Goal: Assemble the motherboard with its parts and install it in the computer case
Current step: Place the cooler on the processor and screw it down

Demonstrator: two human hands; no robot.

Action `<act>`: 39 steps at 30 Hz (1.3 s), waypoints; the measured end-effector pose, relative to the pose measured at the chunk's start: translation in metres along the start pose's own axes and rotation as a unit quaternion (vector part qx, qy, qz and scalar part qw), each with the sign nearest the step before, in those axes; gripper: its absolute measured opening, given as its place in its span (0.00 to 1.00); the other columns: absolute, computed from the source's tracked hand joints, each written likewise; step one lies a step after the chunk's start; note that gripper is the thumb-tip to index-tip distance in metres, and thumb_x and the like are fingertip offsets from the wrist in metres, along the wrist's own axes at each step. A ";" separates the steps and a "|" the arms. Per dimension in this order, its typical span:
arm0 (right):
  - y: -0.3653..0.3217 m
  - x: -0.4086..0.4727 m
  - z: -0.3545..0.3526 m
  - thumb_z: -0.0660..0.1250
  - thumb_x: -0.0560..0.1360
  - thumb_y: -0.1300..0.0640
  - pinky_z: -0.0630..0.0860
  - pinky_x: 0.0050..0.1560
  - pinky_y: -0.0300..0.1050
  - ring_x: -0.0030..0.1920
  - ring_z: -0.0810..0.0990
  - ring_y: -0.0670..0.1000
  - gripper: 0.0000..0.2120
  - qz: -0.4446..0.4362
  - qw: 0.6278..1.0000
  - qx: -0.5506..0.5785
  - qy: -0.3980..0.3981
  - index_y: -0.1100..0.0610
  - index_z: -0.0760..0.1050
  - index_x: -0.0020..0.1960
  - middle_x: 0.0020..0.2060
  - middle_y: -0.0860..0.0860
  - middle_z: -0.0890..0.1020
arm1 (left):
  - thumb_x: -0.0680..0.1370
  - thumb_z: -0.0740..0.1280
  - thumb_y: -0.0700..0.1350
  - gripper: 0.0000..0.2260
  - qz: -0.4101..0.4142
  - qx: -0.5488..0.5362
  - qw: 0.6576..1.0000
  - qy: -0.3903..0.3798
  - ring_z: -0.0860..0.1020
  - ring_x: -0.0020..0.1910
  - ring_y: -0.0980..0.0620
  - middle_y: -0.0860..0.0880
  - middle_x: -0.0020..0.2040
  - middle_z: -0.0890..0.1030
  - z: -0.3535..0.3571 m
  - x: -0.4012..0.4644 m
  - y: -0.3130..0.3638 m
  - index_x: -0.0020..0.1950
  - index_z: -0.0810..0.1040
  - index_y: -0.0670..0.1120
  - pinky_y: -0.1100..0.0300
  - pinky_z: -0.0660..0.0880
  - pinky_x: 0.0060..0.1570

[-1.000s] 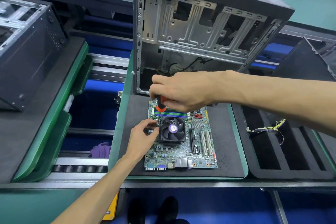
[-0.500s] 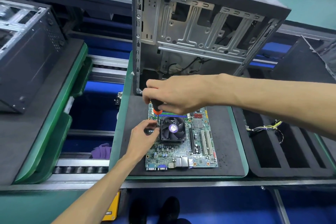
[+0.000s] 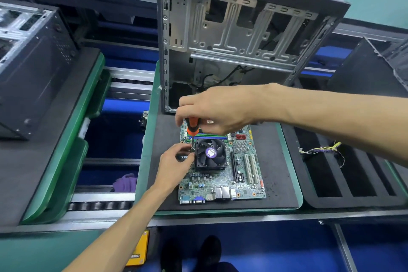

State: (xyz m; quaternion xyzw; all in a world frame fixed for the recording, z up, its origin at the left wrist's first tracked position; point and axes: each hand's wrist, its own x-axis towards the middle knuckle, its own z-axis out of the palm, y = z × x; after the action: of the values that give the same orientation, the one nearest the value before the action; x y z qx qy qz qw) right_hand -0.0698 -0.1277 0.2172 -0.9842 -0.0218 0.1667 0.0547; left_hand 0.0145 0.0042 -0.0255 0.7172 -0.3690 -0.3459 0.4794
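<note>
Right hand (image 3: 217,108) curled in a grip; left hand (image 3: 174,166) pinching.

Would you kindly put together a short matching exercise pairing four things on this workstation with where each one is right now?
Things:
1. screwdriver
2. motherboard
3. computer case
4. loose wire bundle

Places:
A. lying in the slotted black foam tray at the right
B. standing upright at the back of the black mat
C. gripped in the right hand, tip down at the cooler fan's corner
D. lying flat on the black mat, in front of the case

Pairs: 1-C, 2-D, 3-B, 4-A
</note>
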 end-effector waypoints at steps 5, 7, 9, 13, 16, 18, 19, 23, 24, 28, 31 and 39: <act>0.002 -0.003 0.001 0.58 0.84 0.45 0.72 0.41 0.49 0.44 0.79 0.59 0.16 0.136 0.985 -0.097 0.030 0.55 0.78 0.55 0.39 0.51 0.78 | 0.76 0.72 0.42 0.10 0.005 -0.003 1.000 -0.007 0.80 0.48 0.66 0.59 0.48 0.84 -0.001 0.001 0.002 0.55 0.82 0.52 0.76 0.72 0.44; 0.001 -0.005 0.010 0.53 0.85 0.44 0.68 0.36 0.48 0.37 0.76 0.60 0.22 0.235 0.964 -0.115 0.058 0.56 0.73 0.41 0.29 0.49 0.68 | 0.76 0.72 0.42 0.10 0.008 0.000 1.000 -0.008 0.80 0.48 0.66 0.59 0.48 0.84 -0.002 0.001 0.002 0.56 0.82 0.52 0.76 0.72 0.45; 0.003 -0.011 0.016 0.52 0.85 0.44 0.68 0.37 0.48 0.36 0.72 0.59 0.24 0.313 0.943 -0.088 0.066 0.54 0.63 0.34 0.29 0.49 0.64 | 0.76 0.72 0.42 0.10 0.008 0.006 1.000 -0.011 0.80 0.48 0.66 0.59 0.48 0.84 -0.002 0.001 0.003 0.55 0.82 0.52 0.74 0.72 0.46; 0.007 -0.020 0.011 0.54 0.84 0.39 0.69 0.40 0.49 0.37 0.71 0.57 0.26 0.349 0.935 -0.055 0.022 0.53 0.60 0.33 0.31 0.49 0.64 | 0.76 0.72 0.42 0.09 0.004 0.009 1.000 -0.011 0.80 0.47 0.66 0.60 0.47 0.84 -0.001 0.002 0.007 0.53 0.82 0.55 0.71 0.73 0.46; 0.000 -0.017 0.008 0.62 0.80 0.37 0.68 0.38 0.47 0.29 0.66 0.51 0.26 0.312 0.948 -0.058 0.003 0.55 0.65 0.35 0.30 0.49 0.66 | 0.77 0.71 0.41 0.10 -0.009 0.014 1.000 -0.012 0.81 0.43 0.61 0.57 0.45 0.84 -0.002 0.002 0.008 0.52 0.82 0.56 0.67 0.76 0.42; -0.004 -0.014 0.006 0.67 0.78 0.39 0.67 0.35 0.45 0.30 0.69 0.52 0.21 0.286 0.957 -0.058 0.010 0.56 0.71 0.40 0.30 0.48 0.68 | 0.78 0.68 0.38 0.10 -0.021 0.011 1.000 0.003 0.81 0.36 0.58 0.54 0.44 0.85 -0.002 0.004 0.009 0.50 0.82 0.54 0.68 0.76 0.33; -0.005 -0.016 0.003 0.68 0.77 0.39 0.68 0.35 0.45 0.33 0.72 0.54 0.19 0.284 0.957 -0.059 0.014 0.56 0.74 0.42 0.30 0.48 0.69 | 0.78 0.67 0.37 0.11 -0.019 0.016 1.000 0.016 0.81 0.34 0.58 0.54 0.43 0.85 -0.001 0.005 0.010 0.49 0.83 0.53 0.68 0.75 0.30; 0.000 -0.041 -0.004 0.67 0.72 0.34 0.72 0.33 0.44 0.38 0.80 0.53 0.25 0.344 0.937 0.015 0.052 0.56 0.80 0.48 0.36 0.51 0.80 | 0.77 0.64 0.33 0.14 -0.021 0.008 0.996 0.091 0.83 0.40 0.53 0.53 0.39 0.84 -0.006 0.011 0.017 0.42 0.80 0.52 0.55 0.80 0.38; 0.002 -0.053 -0.003 0.66 0.70 0.33 0.72 0.29 0.42 0.33 0.79 0.49 0.26 0.359 0.927 0.082 0.074 0.56 0.79 0.47 0.36 0.52 0.83 | 0.77 0.64 0.33 0.13 -0.022 0.001 0.994 0.103 0.83 0.41 0.50 0.51 0.40 0.83 -0.009 0.013 0.017 0.43 0.79 0.51 0.53 0.81 0.40; 0.001 -0.100 0.039 0.69 0.70 0.48 0.72 0.29 0.39 0.27 0.79 0.47 0.11 0.401 0.816 0.336 0.246 0.51 0.70 0.47 0.33 0.51 0.85 | 0.78 0.65 0.33 0.10 -0.035 0.015 0.996 0.080 0.80 0.47 0.49 0.51 0.45 0.82 -0.013 0.016 0.021 0.50 0.78 0.49 0.59 0.78 0.45; -0.009 -0.119 0.107 0.68 0.76 0.55 0.75 0.38 0.47 0.30 0.77 0.46 0.06 0.433 0.706 0.448 0.336 0.49 0.73 0.51 0.34 0.48 0.83 | 0.78 0.64 0.34 0.11 -0.007 0.042 0.996 0.083 0.79 0.48 0.53 0.51 0.50 0.80 -0.007 0.009 0.030 0.54 0.78 0.48 0.60 0.76 0.47; -0.016 -0.134 0.232 0.68 0.81 0.52 0.73 0.45 0.36 0.45 0.80 0.45 0.04 0.515 0.506 0.536 0.438 0.44 0.77 0.54 0.49 0.49 0.83 | 0.77 0.64 0.35 0.12 0.162 0.122 0.978 0.044 0.76 0.52 0.53 0.59 0.48 0.78 0.032 0.012 0.086 0.51 0.77 0.52 0.54 0.73 0.54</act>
State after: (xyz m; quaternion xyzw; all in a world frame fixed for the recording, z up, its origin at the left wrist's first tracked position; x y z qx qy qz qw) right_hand -0.2737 -0.0965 0.0454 -0.5529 0.6091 -0.3069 0.4787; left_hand -0.0239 -0.0431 0.0443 0.7151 -0.4985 -0.1845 0.4540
